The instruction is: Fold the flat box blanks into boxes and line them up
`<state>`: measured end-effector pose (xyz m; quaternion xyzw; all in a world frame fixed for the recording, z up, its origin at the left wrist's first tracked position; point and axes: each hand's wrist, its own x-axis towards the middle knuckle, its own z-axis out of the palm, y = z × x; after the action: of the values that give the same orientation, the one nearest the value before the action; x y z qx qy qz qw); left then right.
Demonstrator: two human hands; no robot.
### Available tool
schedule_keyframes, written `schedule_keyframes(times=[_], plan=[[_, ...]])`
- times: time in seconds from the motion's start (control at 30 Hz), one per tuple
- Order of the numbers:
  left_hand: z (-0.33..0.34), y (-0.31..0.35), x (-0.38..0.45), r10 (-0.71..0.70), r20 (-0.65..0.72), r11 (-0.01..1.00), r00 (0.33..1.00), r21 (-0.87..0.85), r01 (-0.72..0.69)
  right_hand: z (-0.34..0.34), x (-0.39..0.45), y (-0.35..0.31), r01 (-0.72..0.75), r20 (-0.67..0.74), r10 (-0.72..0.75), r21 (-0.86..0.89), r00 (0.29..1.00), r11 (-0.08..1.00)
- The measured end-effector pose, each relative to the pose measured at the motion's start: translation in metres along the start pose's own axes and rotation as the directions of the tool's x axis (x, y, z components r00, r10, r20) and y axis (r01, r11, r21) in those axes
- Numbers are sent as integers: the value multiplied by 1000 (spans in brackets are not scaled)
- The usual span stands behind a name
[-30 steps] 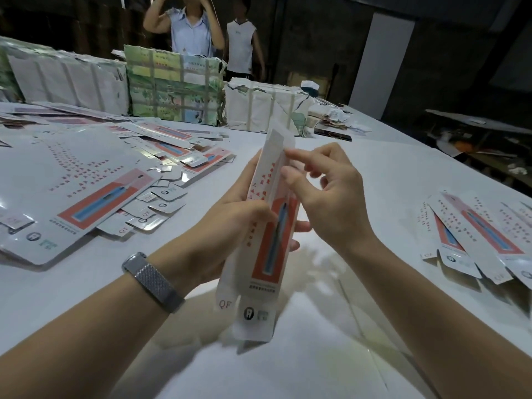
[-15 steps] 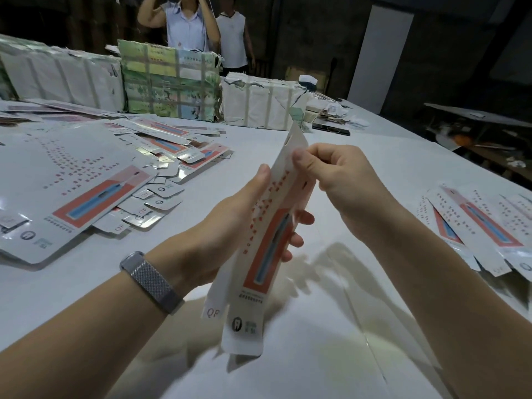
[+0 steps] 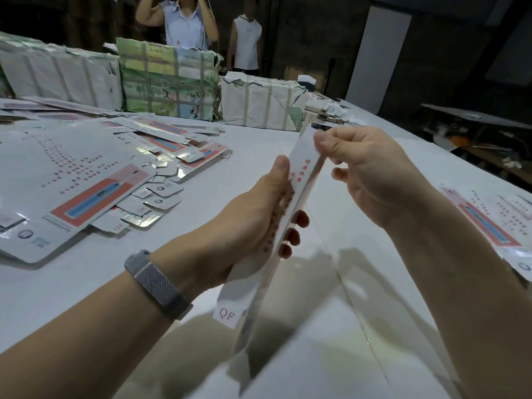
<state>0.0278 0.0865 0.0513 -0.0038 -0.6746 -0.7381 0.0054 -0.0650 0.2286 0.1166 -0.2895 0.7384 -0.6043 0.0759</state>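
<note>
A long, narrow white box blank [image 3: 299,180] with red print and a "QF" flap at its lower end is held above the table, tilted with its top away from me. My left hand [image 3: 253,214] wraps around its middle, thumb on the near face, fingers behind. My right hand [image 3: 371,174] pinches its top end between thumb and forefinger. A spread pile of flat blanks [image 3: 86,180] lies on the table at the left. Several more blanks [image 3: 489,217] lie side by side at the right edge.
The white table [image 3: 331,326] stretches ahead. Wrapped, strapped bundles [image 3: 169,82] of stock stand along its far side. Two people [image 3: 184,21] stand behind the bundles. A dark bench with clutter [image 3: 475,131] is at the far right.
The blank has turned from showing its red-and-blue face to showing its narrow side, leaning further away. My right hand moved up to pinch the top end.
</note>
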Motion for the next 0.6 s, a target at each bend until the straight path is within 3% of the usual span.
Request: schedule_keyframes(times=[0.17,0.27,0.43,0.6], plan=[[0,-8,2,48,-21,999,999,-17,-48,14,-1,9,157,-59,-157,-5,986,988],[-5,-8,3,131,-56,991,990,-14,-132,20,1,21,172,-132,-163,62,978,983],[-6,-5,4,212,-71,971,975,-95,-218,49,1,42,118,43,-124,114,991,986],[-11,-7,12,283,-229,942,932,-115,-314,65,-4,44,228,-5,-236,290,972,930]])
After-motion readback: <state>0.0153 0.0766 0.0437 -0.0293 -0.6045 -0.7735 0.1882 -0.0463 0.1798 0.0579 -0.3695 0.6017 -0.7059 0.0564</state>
